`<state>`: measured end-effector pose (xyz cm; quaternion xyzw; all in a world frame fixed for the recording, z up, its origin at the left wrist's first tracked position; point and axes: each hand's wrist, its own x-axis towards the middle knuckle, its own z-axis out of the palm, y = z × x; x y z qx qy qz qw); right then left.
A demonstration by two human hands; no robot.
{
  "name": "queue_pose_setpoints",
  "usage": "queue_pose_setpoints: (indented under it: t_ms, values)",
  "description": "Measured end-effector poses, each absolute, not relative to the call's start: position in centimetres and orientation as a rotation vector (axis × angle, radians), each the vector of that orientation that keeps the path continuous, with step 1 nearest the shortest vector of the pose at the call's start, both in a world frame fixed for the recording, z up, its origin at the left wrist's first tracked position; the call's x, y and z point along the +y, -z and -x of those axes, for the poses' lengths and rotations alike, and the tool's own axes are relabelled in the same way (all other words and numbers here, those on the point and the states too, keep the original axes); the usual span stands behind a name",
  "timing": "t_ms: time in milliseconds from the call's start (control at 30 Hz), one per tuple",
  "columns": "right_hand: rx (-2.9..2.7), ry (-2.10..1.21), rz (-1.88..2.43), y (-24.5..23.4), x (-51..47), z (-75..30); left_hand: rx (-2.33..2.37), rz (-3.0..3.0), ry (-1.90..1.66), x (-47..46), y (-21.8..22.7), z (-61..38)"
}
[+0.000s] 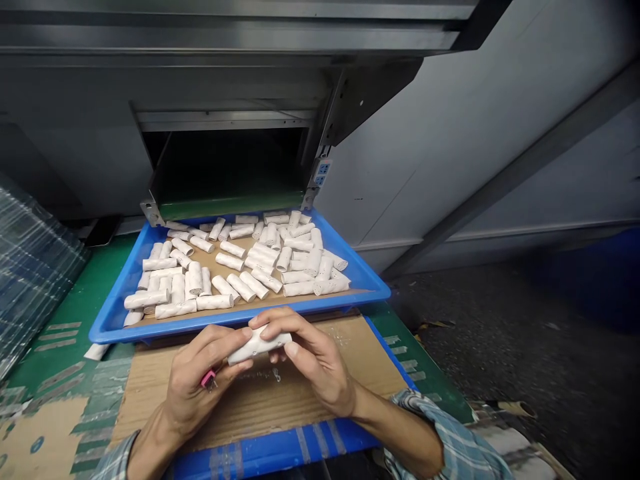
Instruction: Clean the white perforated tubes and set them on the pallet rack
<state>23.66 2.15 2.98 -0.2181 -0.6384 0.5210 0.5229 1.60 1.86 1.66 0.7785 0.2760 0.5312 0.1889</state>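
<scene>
A short white tube is held nearly level between my two hands, above a cardboard sheet. My left hand is closed around its left end. A small pink object, too little seen to name, also sits in that hand against the palm. At the tube's right end, the thumb and fingers of my right hand grip it from above and in front. Just beyond, a blue tray lined with cardboard holds many similar white tubes, some piled at its right side.
Behind the tray, a machine opening has a green conveyor belt. A power socket is mounted beside it. Cardboard covers the near worktop. Plastic-wrapped goods stand at left, near a dark phone-like slab. Another white piece lies by the tray.
</scene>
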Motion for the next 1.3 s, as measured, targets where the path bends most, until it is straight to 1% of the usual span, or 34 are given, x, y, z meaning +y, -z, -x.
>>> queue_pose_setpoints:
  t_ms: [267, 700, 900, 1300]
  values:
    - [-1.383, -1.417, 0.502, -2.33, 2.04, -23.70, 0.784, -2.190, -1.491, 1.76, -1.70, -1.72]
    - [-1.466, -1.316, 0.558, -2.57, 2.11, -23.54, 0.791, -2.199, -1.511, 1.79, -1.73, -1.76]
    - [-1.462, -1.372, 0.557, -2.70, 2.01, -23.77, 0.792, -2.180, -1.500, 1.89, -1.74, -1.72]
    - [-1.474, -1.341, 0.553, -2.74, 2.10, -23.67, 0.803, -2.179, -1.487, 1.72, -1.68, -1.66]
